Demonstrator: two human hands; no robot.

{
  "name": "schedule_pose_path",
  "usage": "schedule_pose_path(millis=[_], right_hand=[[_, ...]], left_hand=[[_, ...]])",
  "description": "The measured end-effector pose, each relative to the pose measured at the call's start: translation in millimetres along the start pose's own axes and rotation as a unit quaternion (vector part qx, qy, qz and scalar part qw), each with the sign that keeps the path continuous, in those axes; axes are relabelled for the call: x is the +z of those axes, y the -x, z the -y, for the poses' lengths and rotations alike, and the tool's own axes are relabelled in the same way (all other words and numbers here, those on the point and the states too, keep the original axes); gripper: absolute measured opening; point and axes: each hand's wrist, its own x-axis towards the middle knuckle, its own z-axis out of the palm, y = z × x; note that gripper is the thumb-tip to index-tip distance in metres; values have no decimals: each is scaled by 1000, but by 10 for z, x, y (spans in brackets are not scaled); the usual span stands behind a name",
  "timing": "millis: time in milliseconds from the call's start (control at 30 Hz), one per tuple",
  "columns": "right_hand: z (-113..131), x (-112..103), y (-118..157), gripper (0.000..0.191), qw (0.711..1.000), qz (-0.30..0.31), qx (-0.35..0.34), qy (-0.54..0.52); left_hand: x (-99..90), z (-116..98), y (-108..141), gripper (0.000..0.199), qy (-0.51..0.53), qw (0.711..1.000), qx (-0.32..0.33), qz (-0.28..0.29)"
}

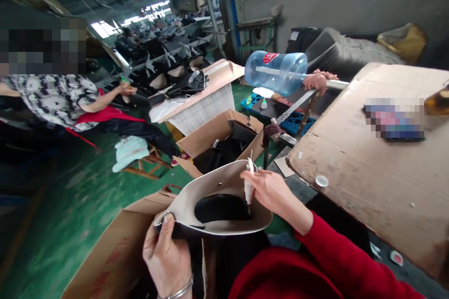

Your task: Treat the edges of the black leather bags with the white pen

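Note:
My left hand (167, 250) grips one end of an open leather bag body (206, 188), its thumb over the rim. The bag body is pale beige inside with a black oval bottom and a dark outside; a small hole shows in its far wall. Near the opposite end, my right hand (270, 191) pinches a slim hand tool with a white, wrapped-looking handle (249, 189). The tool stands nearly upright inside, its thin dark tip down by the edge of the black bottom. Whether the tip touches is too small to tell.
Cardboard boxes stand below (115, 238) and ahead (199, 147), the farther with black pieces inside. At right, a cardboard-covered table (340, 168) bears a phone (394, 124) and a white cap (322, 181). A blue water jug (275, 72) lies beyond. A co-worker (59, 98) sits at left.

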Motion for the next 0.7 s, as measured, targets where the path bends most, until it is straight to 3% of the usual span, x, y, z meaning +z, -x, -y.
schedule_pose_path(millis=[133,267,467,700], right_hand=[[136,72,43,32,999,32,19,4],[203,261,181,15,999,-21,-10,30],[100,448,401,20,994,-93,-46,18],[-108,507,744,45,983,-129,-46,-123]], left_hand=[[-34,54,5,31,45,998,-30,-41],[-65,117,15,28,1,999,4,-36],[-90,163,43,30,1,1000,11,-28],[-155,185,11,30,8,1000,0,-13]])
